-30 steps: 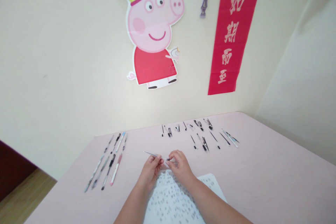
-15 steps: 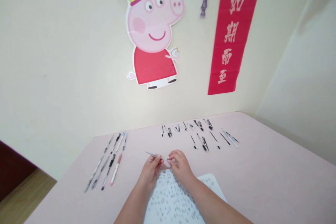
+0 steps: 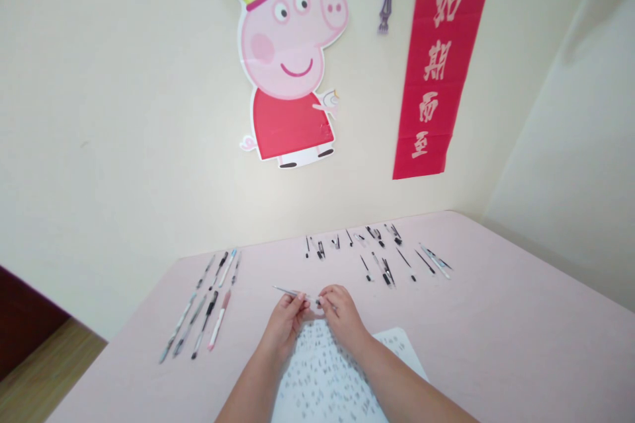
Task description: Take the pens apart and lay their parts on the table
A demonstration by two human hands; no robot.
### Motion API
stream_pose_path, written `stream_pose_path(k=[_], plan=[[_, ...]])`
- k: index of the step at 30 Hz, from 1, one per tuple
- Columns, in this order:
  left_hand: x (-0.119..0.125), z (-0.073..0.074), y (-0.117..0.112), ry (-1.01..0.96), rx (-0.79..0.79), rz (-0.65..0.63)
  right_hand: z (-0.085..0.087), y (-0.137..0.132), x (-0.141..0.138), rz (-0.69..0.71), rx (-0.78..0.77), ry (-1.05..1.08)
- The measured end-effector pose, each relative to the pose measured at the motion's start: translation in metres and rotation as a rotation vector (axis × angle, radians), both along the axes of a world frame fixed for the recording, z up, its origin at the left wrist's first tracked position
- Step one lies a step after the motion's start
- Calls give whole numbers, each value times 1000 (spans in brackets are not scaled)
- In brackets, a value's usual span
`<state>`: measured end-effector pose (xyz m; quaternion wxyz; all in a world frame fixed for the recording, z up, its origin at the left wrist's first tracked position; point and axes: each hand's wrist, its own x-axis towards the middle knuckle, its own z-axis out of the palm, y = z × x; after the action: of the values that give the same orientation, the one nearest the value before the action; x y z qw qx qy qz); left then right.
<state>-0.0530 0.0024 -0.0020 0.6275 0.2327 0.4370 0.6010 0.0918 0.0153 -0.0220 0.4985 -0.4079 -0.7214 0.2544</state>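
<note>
Both my hands meet over the middle of the pink table. My left hand pinches a thin pen whose tip points up and left. My right hand is closed on the pen's other end, fingers pressed together against it. Under my wrists lies a white sheet of paper covered in small dark marks.
Several whole pens lie in rows at the left of the table. Several small pen parts are spread along the far right side near the wall. A cartoon pig sticker and a red banner hang on the wall.
My right hand has slid slightly left along the pen toward my left hand. The pen and the other things stay where they were.
</note>
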Motion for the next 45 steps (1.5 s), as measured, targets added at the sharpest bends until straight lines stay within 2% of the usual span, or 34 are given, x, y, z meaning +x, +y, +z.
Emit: stream_pose_path(k=[7, 14, 25, 35, 45], plan=[[1, 5, -2, -16, -11, -7, -2, 1, -1, -16, 26, 32], [0, 2, 0, -12, -9, 7, 1, 1, -1, -42, 11, 30], [2, 3, -2, -4, 3, -2, 1, 0, 0, 12, 2, -26], [1, 0, -1, -7, 7, 18, -6, 3, 0, -24, 16, 21], [3, 4, -2, -13, -13, 31, 0, 1, 0, -54, -6, 19]])
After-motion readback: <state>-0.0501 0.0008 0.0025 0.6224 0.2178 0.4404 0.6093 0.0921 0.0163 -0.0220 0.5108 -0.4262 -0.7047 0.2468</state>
